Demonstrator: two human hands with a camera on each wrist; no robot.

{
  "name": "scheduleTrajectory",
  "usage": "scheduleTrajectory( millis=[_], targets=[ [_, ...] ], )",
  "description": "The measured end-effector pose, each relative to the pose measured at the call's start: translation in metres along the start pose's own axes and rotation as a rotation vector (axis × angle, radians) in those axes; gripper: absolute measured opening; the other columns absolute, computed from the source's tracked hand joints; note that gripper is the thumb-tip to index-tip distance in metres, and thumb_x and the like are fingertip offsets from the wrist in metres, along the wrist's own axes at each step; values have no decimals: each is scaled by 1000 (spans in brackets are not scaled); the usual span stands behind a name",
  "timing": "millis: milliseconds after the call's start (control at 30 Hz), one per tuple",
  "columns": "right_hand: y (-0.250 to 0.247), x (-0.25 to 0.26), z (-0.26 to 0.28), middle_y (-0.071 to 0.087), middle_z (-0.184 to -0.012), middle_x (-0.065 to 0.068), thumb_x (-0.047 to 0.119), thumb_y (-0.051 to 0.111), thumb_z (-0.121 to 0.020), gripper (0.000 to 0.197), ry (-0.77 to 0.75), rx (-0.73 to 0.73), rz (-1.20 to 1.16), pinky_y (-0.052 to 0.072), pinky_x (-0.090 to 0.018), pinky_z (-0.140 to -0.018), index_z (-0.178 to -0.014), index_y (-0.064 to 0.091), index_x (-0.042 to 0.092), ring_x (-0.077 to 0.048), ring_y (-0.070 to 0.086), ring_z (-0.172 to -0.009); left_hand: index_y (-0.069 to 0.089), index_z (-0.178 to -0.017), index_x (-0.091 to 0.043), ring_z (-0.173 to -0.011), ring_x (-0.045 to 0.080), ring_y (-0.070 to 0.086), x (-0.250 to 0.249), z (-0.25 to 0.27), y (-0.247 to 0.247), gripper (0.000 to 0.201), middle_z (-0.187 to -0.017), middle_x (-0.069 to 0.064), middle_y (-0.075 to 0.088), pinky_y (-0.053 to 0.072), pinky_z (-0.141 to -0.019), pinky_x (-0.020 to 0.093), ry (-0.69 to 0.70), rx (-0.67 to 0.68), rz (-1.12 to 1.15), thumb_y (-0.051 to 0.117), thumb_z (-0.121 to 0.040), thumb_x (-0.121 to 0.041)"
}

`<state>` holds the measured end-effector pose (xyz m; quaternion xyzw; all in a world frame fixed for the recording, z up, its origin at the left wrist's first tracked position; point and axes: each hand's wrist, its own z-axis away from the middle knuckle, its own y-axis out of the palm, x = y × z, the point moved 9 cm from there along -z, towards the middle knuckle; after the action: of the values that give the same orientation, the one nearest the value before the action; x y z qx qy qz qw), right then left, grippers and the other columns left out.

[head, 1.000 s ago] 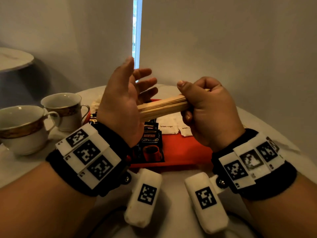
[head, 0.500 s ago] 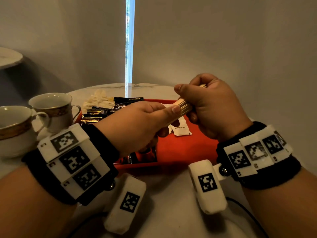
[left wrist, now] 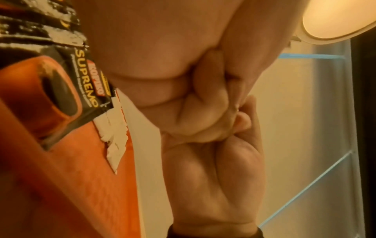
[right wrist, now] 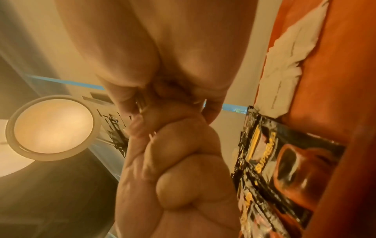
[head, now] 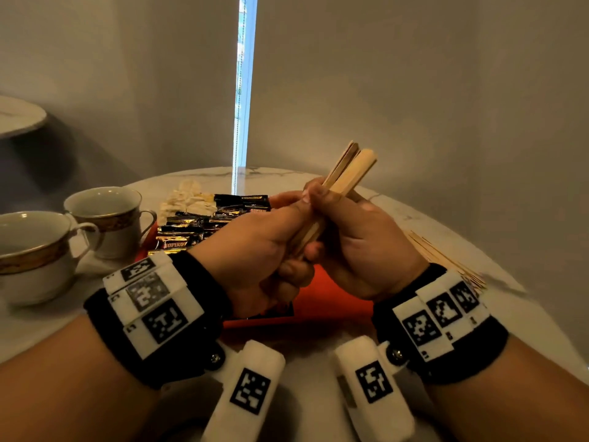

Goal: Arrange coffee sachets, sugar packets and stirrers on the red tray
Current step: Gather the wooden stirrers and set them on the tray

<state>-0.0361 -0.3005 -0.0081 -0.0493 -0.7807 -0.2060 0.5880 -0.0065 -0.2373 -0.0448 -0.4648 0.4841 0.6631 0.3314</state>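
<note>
Though well under way by the look of things, cannot yet be called finished. Grips a bundle of stirrers in both hands above the tray, with upper ends aimed toward 1 o'clock. Curls left hand round the lower end, thumb pressed on top; wraps right hand round the middle, fingers closed tight. Seems to be squaring the sticks up before laying them down, judging by the uneven upper ends. Has sachets overlapping in rows on the tray's 9 to 11 o'clock side, plus one more lying flat toward 7 o'clock, mostly hidden under the left wrist. Shows white sugar packets on the red surface in the right wrist view, just beside the sachets; cannot count them. Leaves a pale heap off the tray at 11 o'clock, possibly more packets, too blurred to say. Leaves also a fan of loose sticks on the table at 3 o'clock, apart from the tray. Judged done: coffee placed, some sugar placed. Judged left: setting this bundle down on the bare red patch toward 4 o'clock, gathering the loose sticks, perhaps bringing in the heap. Keeps two cups at 9 o'clock, outside the arranging.
</note>
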Motion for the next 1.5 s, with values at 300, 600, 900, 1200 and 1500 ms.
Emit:
scheduleTrajectory(
  millis=[300, 600, 900, 1200, 1500],
  targets=[
    [-17, -2, 3, 72, -100, -27, 26, 51, -102, 34, 37, -274, 160, 48, -61, -88, -108, 62, -6, -41, 63, -88, 66, -102, -16, -67, 22, 68, 5, -6, -2, 49, -78, 8, 68, 55, -48, 27, -24, -34, 70, 52, -79, -56],
    [-125, 28, -28, 55, -72, -4, 24, 56, -101, 23, 342, -541, 370, 53, -33, -56, -114, 49, 6, -15, 58, -57, 51, -119, -12, -89, 29, 70, -2, -12, -36, 48, -107, 15, 63, 58, -53, 33, -15, -240, 234, 48, -100, -56],
    [-163, 12, -85, 64, -88, -1, 46, 65, -92, 36, 827, -310, 1818, 50, -32, -84, -103, 67, 12, -20, 63, -89, 54, -118, -11, -84, 26, 68, -5, -20, -59, 54, -106, 12, 65, 57, -55, 33, 3, -333, 232, 43, -101, -60],
    [-177, -12, -111, 62, -102, -4, 48, 68, -89, 48, 861, -281, 1918, 51, -35, -84, -121, 64, 13, -23, 61, -98, 54, -105, -14, -74, 22, 65, -2, -26, -65, 49, -98, 10, 66, 51, -47, 29, -12, -351, 234, 43, -100, -62],
    [-188, -18, -114, 57, -88, -1, 56, 76, -79, 46, 858, -364, 1767, 46, -34, -74, -99, 58, 18, -22, 57, -89, 53, -104, -16, -75, 22, 63, -2, -26, -64, 48, -97, 9, 64, 49, -48, 29, -13, -350, 219, 42, -100, -62]
  ],
)
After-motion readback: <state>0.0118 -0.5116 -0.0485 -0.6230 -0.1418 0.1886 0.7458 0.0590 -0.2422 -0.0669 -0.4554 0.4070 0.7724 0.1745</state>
